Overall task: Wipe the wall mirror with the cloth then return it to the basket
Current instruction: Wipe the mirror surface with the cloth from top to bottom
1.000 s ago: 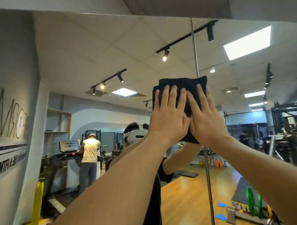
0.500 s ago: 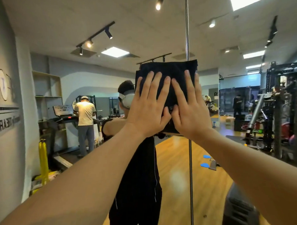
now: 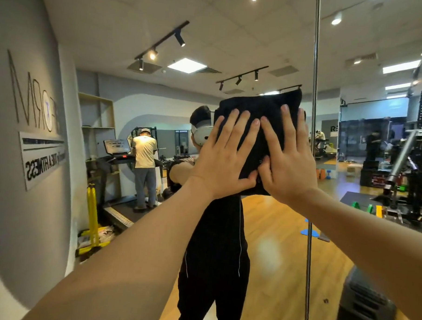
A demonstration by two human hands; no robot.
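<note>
The wall mirror (image 3: 161, 61) fills the view and reflects a gym room. A folded black cloth (image 3: 258, 108) lies flat against the glass at head height, just left of the vertical seam (image 3: 315, 67) between mirror panels. My left hand (image 3: 225, 158) and my right hand (image 3: 288, 160) press side by side on the cloth, palms flat and fingers spread upward, thumbs touching its lower edge. My own reflection in black clothes stands behind the cloth. No basket is in view.
A grey wall with mirrored lettering (image 3: 33, 118) borders the mirror on the left. Reflected in the glass are a treadmill (image 3: 118, 153) with a person standing at it, yellow bars (image 3: 92, 215), a wooden floor (image 3: 274, 247), a weight rack (image 3: 420, 154) and a dark step box (image 3: 365, 309).
Both hands have slid the cloth down the mirror from near its top edge to head height and slightly left of the seam. The view has tilted downward with them.
</note>
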